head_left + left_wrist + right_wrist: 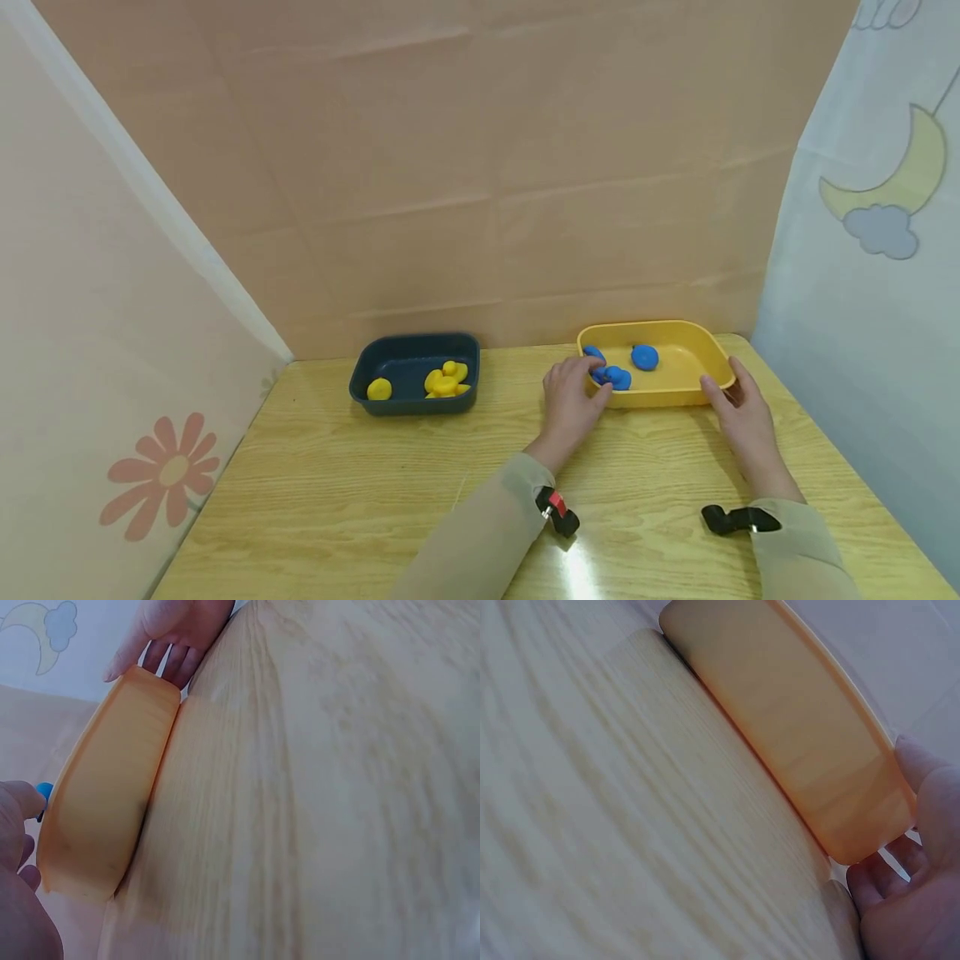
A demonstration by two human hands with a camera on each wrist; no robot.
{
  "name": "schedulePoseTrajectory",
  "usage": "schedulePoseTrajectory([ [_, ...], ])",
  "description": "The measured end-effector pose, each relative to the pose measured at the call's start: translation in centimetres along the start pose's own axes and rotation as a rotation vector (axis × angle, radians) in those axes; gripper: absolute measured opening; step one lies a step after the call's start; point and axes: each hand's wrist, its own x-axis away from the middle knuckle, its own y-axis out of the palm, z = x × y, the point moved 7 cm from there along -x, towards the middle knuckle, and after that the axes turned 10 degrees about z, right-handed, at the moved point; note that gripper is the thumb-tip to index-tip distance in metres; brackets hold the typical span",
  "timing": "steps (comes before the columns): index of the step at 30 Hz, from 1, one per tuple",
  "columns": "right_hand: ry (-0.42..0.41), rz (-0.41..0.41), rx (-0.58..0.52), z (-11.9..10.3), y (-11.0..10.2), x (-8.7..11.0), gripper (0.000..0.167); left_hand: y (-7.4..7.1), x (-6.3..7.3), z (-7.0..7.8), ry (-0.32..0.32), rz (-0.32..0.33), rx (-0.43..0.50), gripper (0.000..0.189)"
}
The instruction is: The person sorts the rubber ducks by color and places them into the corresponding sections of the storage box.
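Note:
At the left end of the yellow tray (678, 397), my left hand (568, 400) reaches over the rim, thumb and a finger around a small rounded blue toy (618, 378). In the left wrist view, a blue bit (45, 790) shows above the rim beside a fingertip. Other blue pieces lie around it, partly behind my fingers, and a round blue piece (644, 357) rests farther in. My right hand (746, 425) grips the tray's right end. In the right wrist view, its thumb (919, 765) lies at the rim, with the fingers below the tray's end.
Left of the tray stands a dark blue tray (412, 407) with several yellow pieces (446, 386) and a round yellow piece (379, 389). Both trays are on the wooden table (337, 483) near its back edge, before a tan cloth (480, 167). Printed cloths hang at both sides.

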Motion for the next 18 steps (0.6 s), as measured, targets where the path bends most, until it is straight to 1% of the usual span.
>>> schedulePoseTrajectory([
  [4,0.001,-0.002,0.002,-0.01,-0.04,0.08,0.091,0.01,0.20,-0.09,0.016,0.014,-0.010,0.026],
  [8,-0.002,0.000,0.002,-0.09,-0.04,0.06,0.091,0.00,0.24,0.21,0.054,0.022,-0.002,0.022],
  [13,-0.002,0.005,0.002,-0.18,0.02,-0.01,0.091,-0.05,0.27,0.53,0.097,0.028,0.000,0.028],
  [15,-0.003,0.004,0.005,-0.21,-0.01,-0.01,0.090,-0.03,0.27,0.48,0.097,0.025,0.004,0.029],
  [18,-0.005,0.000,0.011,-0.21,-0.18,0.05,0.090,-0.01,0.26,0.24,0.078,0.022,0.012,0.027],
])
